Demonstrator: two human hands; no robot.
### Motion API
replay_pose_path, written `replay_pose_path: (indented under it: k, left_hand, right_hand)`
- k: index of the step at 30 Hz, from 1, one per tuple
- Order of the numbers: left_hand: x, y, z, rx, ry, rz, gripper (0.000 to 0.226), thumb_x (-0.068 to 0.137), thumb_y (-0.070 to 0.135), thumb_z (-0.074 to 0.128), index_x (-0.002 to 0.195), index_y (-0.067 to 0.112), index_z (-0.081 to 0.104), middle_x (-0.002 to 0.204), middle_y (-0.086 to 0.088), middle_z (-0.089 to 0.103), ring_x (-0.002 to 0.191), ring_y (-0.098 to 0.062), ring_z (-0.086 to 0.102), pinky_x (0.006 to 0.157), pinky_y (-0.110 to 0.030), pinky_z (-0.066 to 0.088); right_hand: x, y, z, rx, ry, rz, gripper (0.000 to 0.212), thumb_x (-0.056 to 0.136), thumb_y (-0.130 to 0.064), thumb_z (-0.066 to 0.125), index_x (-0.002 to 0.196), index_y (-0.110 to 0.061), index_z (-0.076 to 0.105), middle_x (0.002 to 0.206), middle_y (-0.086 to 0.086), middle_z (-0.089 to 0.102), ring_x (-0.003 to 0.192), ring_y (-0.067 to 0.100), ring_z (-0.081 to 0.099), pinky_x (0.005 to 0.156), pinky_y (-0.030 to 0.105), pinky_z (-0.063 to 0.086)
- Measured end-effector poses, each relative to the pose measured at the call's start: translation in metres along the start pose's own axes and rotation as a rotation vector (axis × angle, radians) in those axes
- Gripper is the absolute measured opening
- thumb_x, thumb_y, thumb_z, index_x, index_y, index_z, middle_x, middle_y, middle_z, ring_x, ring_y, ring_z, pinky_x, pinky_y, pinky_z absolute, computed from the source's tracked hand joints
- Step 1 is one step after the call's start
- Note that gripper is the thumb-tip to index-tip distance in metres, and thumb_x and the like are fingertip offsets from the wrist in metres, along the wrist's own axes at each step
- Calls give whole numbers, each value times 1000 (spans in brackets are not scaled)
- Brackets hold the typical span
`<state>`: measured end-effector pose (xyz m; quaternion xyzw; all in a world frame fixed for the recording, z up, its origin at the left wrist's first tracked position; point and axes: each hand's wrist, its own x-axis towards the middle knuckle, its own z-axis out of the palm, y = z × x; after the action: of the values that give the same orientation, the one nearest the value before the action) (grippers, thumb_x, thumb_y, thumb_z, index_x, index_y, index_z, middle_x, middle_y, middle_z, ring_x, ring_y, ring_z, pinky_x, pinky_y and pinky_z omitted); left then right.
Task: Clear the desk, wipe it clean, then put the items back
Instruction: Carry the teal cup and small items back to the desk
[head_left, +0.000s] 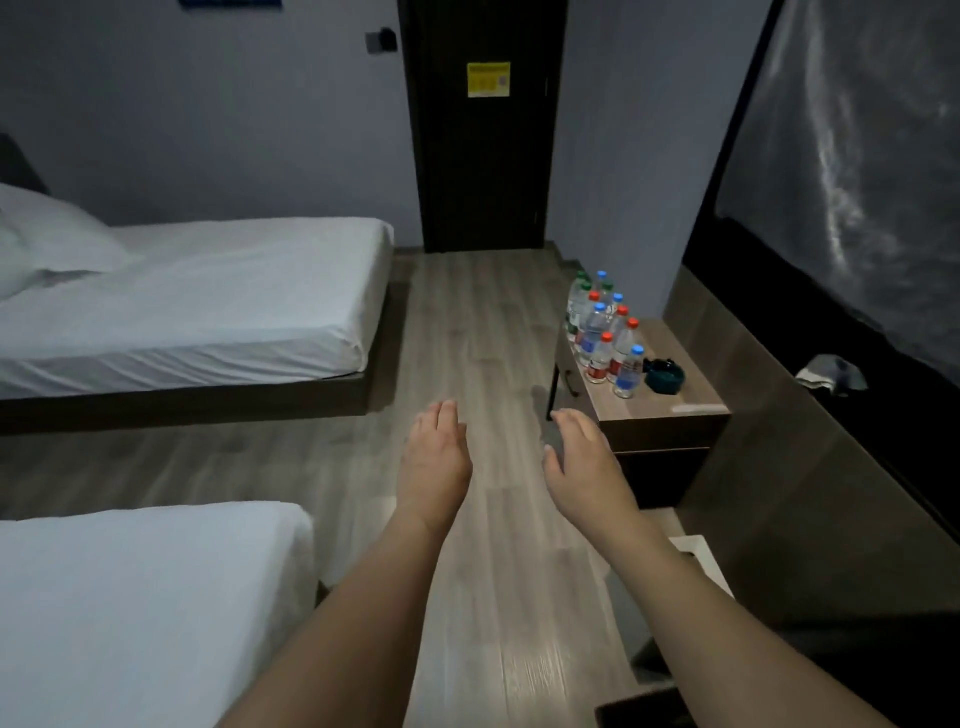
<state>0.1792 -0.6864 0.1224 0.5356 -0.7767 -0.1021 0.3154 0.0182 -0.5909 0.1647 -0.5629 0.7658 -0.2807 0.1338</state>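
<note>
A small wooden desk (691, 387) stands against the right wall. Several plastic water bottles (602, 332) with red, blue and green caps crowd its far and left side. A dark teal round object (664, 375) sits beside the nearest bottles, and a pale flat strip (698, 409) lies near the front edge. A grey cloth (831, 371) rests on the dark ledge to the right of the desk. My left hand (434, 460) and my right hand (584, 462) reach forward over the floor, fingers relaxed and empty, the right one just short of the desk's front left corner.
Two beds with white sheets (208, 306) (140, 613) fill the left side, with a strip of wooden floor (483, 338) between them and the desk. A dark door (483, 156) closes the far end. A white bin edge (701, 561) shows under my right forearm.
</note>
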Motion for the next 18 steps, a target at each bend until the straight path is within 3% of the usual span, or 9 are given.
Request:
replay_pose_path:
  k: [6,18]
  left_hand:
    - [88,-31,44,31,-95,-7,35,100,19,43,132,5,49,133,-12,52,120,-27,48,102,-38,39]
    - [314,-41,111,99,-107,0,37,101,22,41,134,8,48,134,-9,51,124,-26,47,106,-39,39]
  right_hand:
    - [103,14,28,-19,-53,38,51,99,-23,50,147,-18,34,152,-2,34,141,13,29,114,28,26]
    - [344,38,34,-17,-18,-3,49,98,-21,49,145,-12,38,150,2,36,139,16,32,114,27,23]
